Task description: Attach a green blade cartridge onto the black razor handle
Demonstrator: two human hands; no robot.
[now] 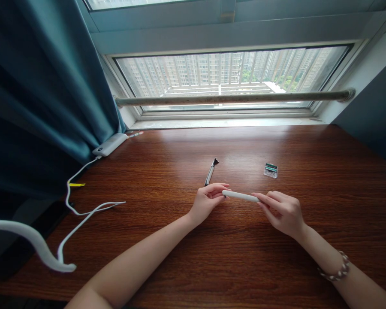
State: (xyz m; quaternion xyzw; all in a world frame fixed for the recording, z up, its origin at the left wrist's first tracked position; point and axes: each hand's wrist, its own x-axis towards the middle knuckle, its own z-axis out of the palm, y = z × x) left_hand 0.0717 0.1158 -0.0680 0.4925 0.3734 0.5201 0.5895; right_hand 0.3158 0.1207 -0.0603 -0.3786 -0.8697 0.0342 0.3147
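Note:
Between my two hands, a slim white pen-like stick (240, 195) is held nearly level above the table; its exact kind I cannot make out. My left hand (209, 201) pinches its left end, with a small dark bit showing by the fingertips. At the other end, the fingers of my right hand (282, 211) are closed on the tip. Just beyond my left hand lies a razor (210, 172) with a pale grip and a black top. Farther right rests a small clear case with green-and-black blade cartridges (270, 170).
The brown wooden table (167, 249) reaches to the window sill. A white power bank or adapter (111, 144) sits at the back left, its white cable (71, 193) running forward to a curved white stand (35, 242). A blue curtain (58, 86) hangs on the left.

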